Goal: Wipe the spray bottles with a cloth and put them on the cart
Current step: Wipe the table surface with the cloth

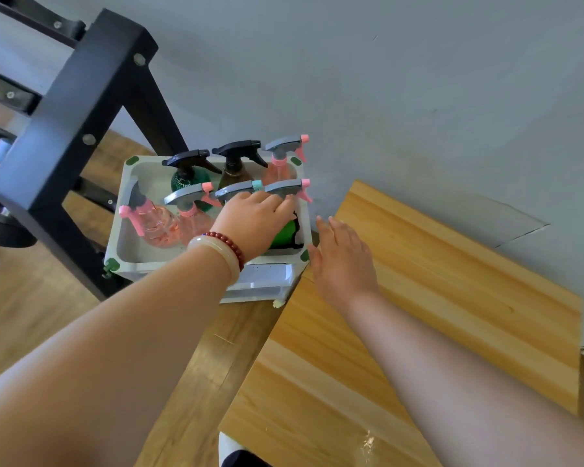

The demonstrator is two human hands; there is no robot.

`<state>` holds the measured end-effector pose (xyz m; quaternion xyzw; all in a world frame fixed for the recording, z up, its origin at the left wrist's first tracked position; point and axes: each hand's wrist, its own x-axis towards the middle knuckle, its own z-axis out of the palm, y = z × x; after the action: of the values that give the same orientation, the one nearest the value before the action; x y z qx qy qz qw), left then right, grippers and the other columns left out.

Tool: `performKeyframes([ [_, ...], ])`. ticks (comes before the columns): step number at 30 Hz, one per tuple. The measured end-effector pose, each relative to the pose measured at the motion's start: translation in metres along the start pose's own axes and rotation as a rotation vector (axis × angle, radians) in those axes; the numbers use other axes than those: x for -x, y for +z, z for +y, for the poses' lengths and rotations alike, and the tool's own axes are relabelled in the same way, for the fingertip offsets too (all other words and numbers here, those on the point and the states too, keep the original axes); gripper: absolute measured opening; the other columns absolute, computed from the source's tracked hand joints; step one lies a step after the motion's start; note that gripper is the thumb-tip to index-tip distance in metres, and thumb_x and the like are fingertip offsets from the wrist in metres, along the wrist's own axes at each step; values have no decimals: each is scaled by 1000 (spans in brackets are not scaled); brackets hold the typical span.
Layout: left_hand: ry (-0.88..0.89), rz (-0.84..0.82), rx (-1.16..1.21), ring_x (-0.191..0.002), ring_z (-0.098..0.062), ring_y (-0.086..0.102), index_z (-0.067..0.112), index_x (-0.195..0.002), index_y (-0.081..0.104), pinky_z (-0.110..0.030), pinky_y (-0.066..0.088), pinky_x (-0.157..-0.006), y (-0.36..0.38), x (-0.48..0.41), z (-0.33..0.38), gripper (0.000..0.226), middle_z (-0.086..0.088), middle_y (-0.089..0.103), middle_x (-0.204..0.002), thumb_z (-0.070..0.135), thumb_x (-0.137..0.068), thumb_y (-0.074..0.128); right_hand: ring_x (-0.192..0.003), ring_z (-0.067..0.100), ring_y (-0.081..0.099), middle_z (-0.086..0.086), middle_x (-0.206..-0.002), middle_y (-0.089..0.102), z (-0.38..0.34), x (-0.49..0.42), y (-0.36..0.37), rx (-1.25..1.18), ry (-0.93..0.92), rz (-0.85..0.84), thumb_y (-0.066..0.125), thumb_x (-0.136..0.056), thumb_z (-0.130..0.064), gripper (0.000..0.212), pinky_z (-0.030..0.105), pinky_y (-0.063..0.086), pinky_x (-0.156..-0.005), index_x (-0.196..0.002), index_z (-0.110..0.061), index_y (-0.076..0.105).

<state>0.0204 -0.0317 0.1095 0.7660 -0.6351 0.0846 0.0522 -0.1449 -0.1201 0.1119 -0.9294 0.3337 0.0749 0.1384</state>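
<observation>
Bottles (155,227) crowd cart tray (139,266) between black frame (64,112) and table (435,298).

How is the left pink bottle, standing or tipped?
Tipped: the pink bottle slants leftward in the cart, while the green bottle behind it stands straight.

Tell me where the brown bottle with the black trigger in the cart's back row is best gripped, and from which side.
Probably the neck just under its black trigger head, from above. The brown bottle stands upright in the cart tray, its body walled in by front-row bottles and neighbours; the trigger juts right, so fingers fit best from the left.
</observation>
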Motion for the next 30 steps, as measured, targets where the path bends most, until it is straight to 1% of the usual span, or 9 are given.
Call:
performKeyframes([
  [2,-27,-33,-4,-102,-29,66,9,-130,54,-38,52,-83,14,7,8,41,-7,67,-116,10,-91,66,-150,24,14,6,-162,21,2,-3,9,-25,7,8,30,-107,-36,53,39,16,-119,-156,-18,21],
  [5,-32,37,42,-61,-26,64,10,-98,66,-29,48,-54,34,20,15,40,-3,67,-75,7,-66,90,-148,28,22,10,-158,30,5,-7,23,-46,3,33,36,-105,-34,52,44,22,-118,-153,-15,29],
  [7,-52,55,79,-49,-24,57,10,-88,65,-26,41,-48,49,30,18,40,-1,60,-63,7,-60,93,-146,30,26,11,-157,33,7,-9,31,-42,-5,42,37,-105,-33,51,45,25,-117,-153,-14,32],
  [14,-48,120,218,-47,-27,58,7,-82,64,-30,45,-45,74,56,31,19,-4,59,-59,15,-78,81,-145,30,28,12,-156,35,10,-4,51,-16,-7,43,38,-105,-34,52,45,27,-114,-152,-13,32],
  [19,-84,-35,161,-94,-40,72,9,-85,69,-48,59,-75,90,66,43,18,-10,75,-91,23,-80,79,-142,31,34,15,-153,39,14,5,65,-29,0,60,41,-104,-32,51,46,31,-112,-150,-11,37],
  [21,-125,-215,151,-127,-40,56,12,-109,68,-51,47,-102,94,65,48,23,-13,65,-131,26,-92,70,-144,29,31,13,-154,37,17,7,69,-11,0,44,39,-105,-33,52,43,29,-113,-152,-12,34],
  [23,-149,-374,114,-148,-34,28,19,-134,53,-46,22,-120,96,65,51,33,-7,34,-159,32,-104,51,-145,27,29,12,-156,34,19,8,74,5,-11,34,36,-105,-34,52,42,27,-114,-153,-14,31],
  [25,-173,-412,100,-152,-31,15,23,-139,47,-44,11,-123,93,64,53,36,-4,21,-164,37,-106,43,-145,27,28,11,-156,34,20,7,80,5,-25,37,36,-105,-34,52,42,27,-115,-153,-14,30],
  [30,-175,-481,108,-153,-31,8,24,-148,38,-45,5,-123,87,63,51,52,-3,15,-166,52,-104,30,-143,29,33,13,-153,39,20,8,92,-11,-32,58,40,-104,-32,52,44,31,-113,-151,-12,35],
])
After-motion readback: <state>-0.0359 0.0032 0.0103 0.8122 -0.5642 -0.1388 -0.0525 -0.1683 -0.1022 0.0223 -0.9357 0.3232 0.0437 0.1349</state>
